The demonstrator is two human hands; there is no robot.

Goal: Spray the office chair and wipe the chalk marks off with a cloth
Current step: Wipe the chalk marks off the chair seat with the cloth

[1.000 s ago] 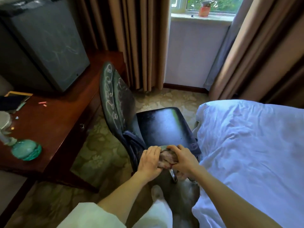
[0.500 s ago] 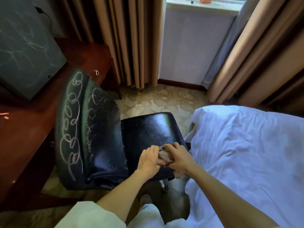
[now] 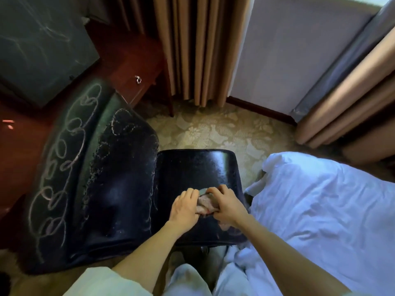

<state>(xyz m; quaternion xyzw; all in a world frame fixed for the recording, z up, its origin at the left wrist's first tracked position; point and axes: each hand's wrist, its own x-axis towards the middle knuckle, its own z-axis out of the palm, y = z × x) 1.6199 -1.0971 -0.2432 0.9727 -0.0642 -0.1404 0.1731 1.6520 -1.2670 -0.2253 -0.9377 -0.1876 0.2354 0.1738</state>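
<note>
Grip: fingers (image 3: 190, 194) of the left hand (image 3: 184, 208) and right hand (image 3: 228, 205) are curled close on a bunched cloth (image 3: 205, 203), pinching it from both sides. They are probably gathering it into a wiping pad.
Location: the cloth lies on the near part of the office chair (image 3: 119, 189) seat (image 3: 196, 167), which serves as a support.
Outstanding: looping chalk marks (image 3: 64, 167) cover the backrest, well left of the hands and unwiped.
Surroundings: wooden table (image 3: 19, 159) beyond the chair; bed (image 3: 320, 206) just right of the seat.
</note>
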